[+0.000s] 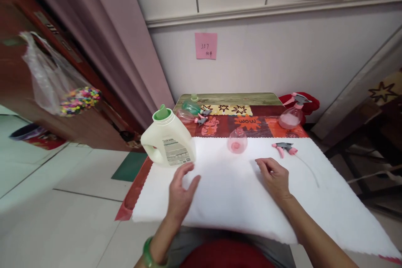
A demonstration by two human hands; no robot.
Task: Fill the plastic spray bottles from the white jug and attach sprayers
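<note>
My left hand (182,192) hovers over the white cloth (238,201), fingers spread and empty, just below a cream detergent jug (168,140) with a green cap. On the same cloth rests my right hand (274,178), fingers loosely curled and holding nothing. A small clear pink bottle without a top (237,140) stands beyond both hands. To the right of that bottle lies a pink and grey spray head (285,148) with its thin tube trailing toward me.
At the table's back left lie a green spray bottle (192,106) and a clear pink one (188,116). A pink spray bottle (293,115) stands back right. A pink note (205,45) is on the wall. A plastic bag of beads (63,88) hangs at left.
</note>
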